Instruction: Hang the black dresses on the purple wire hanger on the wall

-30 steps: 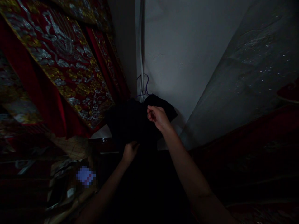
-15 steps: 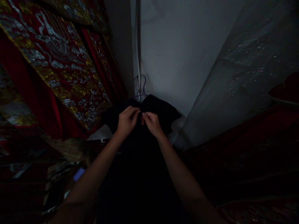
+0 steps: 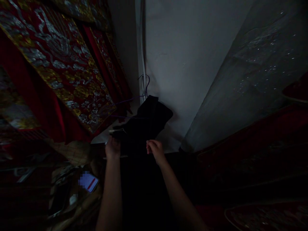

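A black garment hangs half off a thin purple wire hanger. One side still drapes over the hanger, while the hanger's left arm sticks out bare. My left hand is at the garment's left edge, its fingers closed round the dark cloth and partly lost in shadow. Lower on the right, my right hand is closed in a pinch on the front of the garment. The exact folds between my fingers are too dark to make out.
Red embroidered cloth with gold and silver sequins hangs at the left. A pale pipe runs down the white wall. Sheer sequined fabric is at the right. A lit phone lies at the lower left.
My hands, together at the neckline before, have moved apart and down, the left one further left. The garment's left side has come off the hanger, which now tilts.
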The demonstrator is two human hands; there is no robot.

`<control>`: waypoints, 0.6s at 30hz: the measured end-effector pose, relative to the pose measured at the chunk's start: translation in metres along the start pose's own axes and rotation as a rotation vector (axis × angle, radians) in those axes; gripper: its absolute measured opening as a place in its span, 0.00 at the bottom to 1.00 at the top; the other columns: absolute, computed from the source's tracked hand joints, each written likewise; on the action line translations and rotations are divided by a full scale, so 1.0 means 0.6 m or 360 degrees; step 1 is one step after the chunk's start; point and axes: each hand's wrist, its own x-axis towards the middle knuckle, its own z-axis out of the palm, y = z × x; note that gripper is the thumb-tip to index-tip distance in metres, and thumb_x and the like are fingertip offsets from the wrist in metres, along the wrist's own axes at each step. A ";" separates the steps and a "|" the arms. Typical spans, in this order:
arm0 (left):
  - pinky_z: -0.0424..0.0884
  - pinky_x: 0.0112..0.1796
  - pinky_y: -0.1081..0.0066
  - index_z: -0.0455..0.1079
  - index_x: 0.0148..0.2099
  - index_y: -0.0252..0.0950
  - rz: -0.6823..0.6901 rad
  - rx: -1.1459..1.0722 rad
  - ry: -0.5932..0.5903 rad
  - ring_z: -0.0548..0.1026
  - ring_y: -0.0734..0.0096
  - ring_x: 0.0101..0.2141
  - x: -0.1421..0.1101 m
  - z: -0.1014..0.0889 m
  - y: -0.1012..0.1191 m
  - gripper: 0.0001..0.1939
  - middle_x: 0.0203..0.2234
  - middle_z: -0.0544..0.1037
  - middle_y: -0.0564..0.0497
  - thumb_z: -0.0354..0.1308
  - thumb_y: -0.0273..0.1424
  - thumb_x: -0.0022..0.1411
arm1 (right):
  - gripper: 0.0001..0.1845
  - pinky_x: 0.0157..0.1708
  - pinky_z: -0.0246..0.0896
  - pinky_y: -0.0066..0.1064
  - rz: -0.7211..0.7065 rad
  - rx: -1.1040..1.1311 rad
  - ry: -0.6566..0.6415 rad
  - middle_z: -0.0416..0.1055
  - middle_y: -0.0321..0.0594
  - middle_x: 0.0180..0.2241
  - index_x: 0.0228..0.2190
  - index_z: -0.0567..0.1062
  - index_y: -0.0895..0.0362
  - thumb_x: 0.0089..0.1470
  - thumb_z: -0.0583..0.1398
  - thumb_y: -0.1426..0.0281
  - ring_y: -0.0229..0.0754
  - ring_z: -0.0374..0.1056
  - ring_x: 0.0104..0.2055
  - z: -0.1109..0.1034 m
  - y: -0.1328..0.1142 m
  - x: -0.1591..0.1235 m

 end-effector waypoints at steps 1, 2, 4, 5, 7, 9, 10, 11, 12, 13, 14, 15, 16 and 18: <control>0.66 0.31 0.75 0.65 0.28 0.36 -0.0068 -0.0006 0.0023 0.71 0.77 0.23 -0.015 -0.006 -0.017 0.07 0.19 0.69 0.57 0.59 0.28 0.56 | 0.20 0.19 0.52 0.27 0.0018 -0.0025 0.0012 0.63 0.33 0.13 0.16 0.70 0.55 0.49 0.60 0.56 0.35 0.59 0.15 -0.005 0.005 0.001; 0.66 0.32 0.75 0.67 0.29 0.35 -0.0134 -0.0014 0.0041 0.72 0.76 0.25 -0.027 -0.006 -0.030 0.05 0.21 0.72 0.56 0.60 0.27 0.55 | 0.20 0.19 0.53 0.28 0.0029 -0.0082 0.0017 0.63 0.34 0.13 0.16 0.70 0.55 0.49 0.61 0.55 0.35 0.59 0.15 -0.012 0.009 0.003; 0.68 0.34 0.74 0.69 0.32 0.35 -0.0210 -0.0024 0.0026 0.74 0.75 0.27 -0.047 0.007 -0.043 0.05 0.25 0.75 0.55 0.63 0.28 0.52 | 0.22 0.22 0.54 0.29 0.0030 -0.0249 0.0052 0.64 0.35 0.12 0.16 0.71 0.55 0.50 0.60 0.54 0.36 0.60 0.17 -0.026 0.014 0.008; 0.68 0.34 0.74 0.70 0.32 0.35 -0.0235 -0.0035 -0.0007 0.75 0.75 0.28 -0.055 0.017 -0.043 0.07 0.26 0.76 0.55 0.65 0.29 0.51 | 0.22 0.24 0.56 0.30 0.0007 -0.0330 0.0091 0.65 0.36 0.14 0.16 0.71 0.56 0.51 0.60 0.53 0.38 0.62 0.18 -0.032 0.014 0.010; 0.68 0.34 0.75 0.71 0.33 0.36 -0.0248 -0.0026 -0.0132 0.74 0.75 0.28 -0.074 0.042 -0.040 0.11 0.27 0.76 0.55 0.69 0.32 0.49 | 0.20 0.30 0.61 0.32 -0.0093 -0.0446 0.0163 0.71 0.38 0.20 0.21 0.74 0.56 0.53 0.60 0.53 0.41 0.68 0.25 -0.036 0.009 0.007; 0.67 0.34 0.76 0.73 0.34 0.36 -0.0183 0.0085 -0.0321 0.73 0.76 0.29 -0.100 0.067 -0.036 0.13 0.27 0.76 0.56 0.71 0.36 0.48 | 0.16 0.39 0.64 0.34 -0.0217 -0.0485 0.0082 0.76 0.40 0.31 0.30 0.76 0.56 0.53 0.63 0.54 0.44 0.72 0.36 -0.029 -0.001 -0.003; 0.67 0.35 0.76 0.74 0.34 0.36 -0.0120 0.0188 -0.0419 0.73 0.75 0.30 -0.116 0.078 -0.036 0.14 0.28 0.76 0.55 0.71 0.37 0.49 | 0.16 0.43 0.65 0.35 -0.0257 -0.0474 -0.0021 0.77 0.41 0.37 0.36 0.77 0.55 0.52 0.64 0.56 0.45 0.73 0.41 -0.022 -0.008 -0.009; 0.68 0.36 0.75 0.75 0.34 0.36 -0.0042 0.0312 -0.0507 0.74 0.74 0.31 -0.131 0.088 -0.035 0.14 0.28 0.76 0.54 0.71 0.38 0.50 | 0.18 0.47 0.64 0.36 -0.0273 -0.0451 -0.0145 0.77 0.42 0.42 0.41 0.76 0.54 0.51 0.65 0.58 0.46 0.72 0.44 -0.014 -0.015 -0.016; 0.69 0.38 0.74 0.76 0.35 0.36 0.0038 0.0440 -0.0584 0.74 0.72 0.33 -0.146 0.096 -0.035 0.13 0.29 0.77 0.53 0.70 0.40 0.52 | 0.20 0.50 0.64 0.37 -0.0278 -0.0418 -0.0254 0.76 0.42 0.45 0.44 0.75 0.54 0.51 0.66 0.60 0.47 0.72 0.47 -0.005 -0.022 -0.022; 0.69 0.40 0.72 0.77 0.36 0.36 0.0116 0.0559 -0.0651 0.75 0.69 0.35 -0.157 0.103 -0.034 0.13 0.31 0.78 0.52 0.69 0.40 0.54 | 0.20 0.52 0.63 0.37 -0.0280 -0.0380 -0.0327 0.76 0.41 0.46 0.46 0.74 0.53 0.51 0.65 0.62 0.47 0.71 0.48 0.004 -0.027 -0.027; 0.70 0.42 0.71 0.78 0.37 0.36 0.0203 0.0666 -0.0716 0.76 0.67 0.37 -0.165 0.108 -0.033 0.13 0.32 0.79 0.51 0.67 0.41 0.56 | 0.18 0.52 0.63 0.37 -0.0277 -0.0344 -0.0358 0.76 0.41 0.45 0.45 0.74 0.54 0.52 0.63 0.63 0.46 0.71 0.48 0.010 -0.032 -0.031; 0.70 0.45 0.69 0.78 0.38 0.37 0.0307 0.0763 -0.0780 0.76 0.65 0.39 -0.170 0.111 -0.031 0.13 0.34 0.79 0.49 0.66 0.42 0.58 | 0.15 0.51 0.63 0.37 -0.0259 -0.0317 -0.0355 0.76 0.40 0.42 0.42 0.75 0.54 0.52 0.61 0.64 0.46 0.71 0.46 0.015 -0.035 -0.035; 0.69 0.48 0.67 0.78 0.39 0.37 0.0425 0.0848 -0.0838 0.76 0.63 0.43 -0.170 0.111 -0.029 0.14 0.37 0.79 0.48 0.64 0.42 0.59 | 0.11 0.46 0.64 0.35 -0.0217 -0.0302 -0.0345 0.76 0.39 0.37 0.37 0.75 0.55 0.52 0.59 0.65 0.44 0.71 0.41 0.018 -0.038 -0.037; 0.66 0.54 0.65 0.77 0.41 0.37 0.0601 0.0992 -0.0948 0.73 0.60 0.50 -0.162 0.103 -0.024 0.16 0.45 0.76 0.45 0.62 0.45 0.62 | 0.08 0.33 0.63 0.31 -0.0030 -0.0294 -0.0338 0.71 0.36 0.26 0.27 0.72 0.56 0.49 0.56 0.65 0.41 0.66 0.30 0.015 -0.047 -0.037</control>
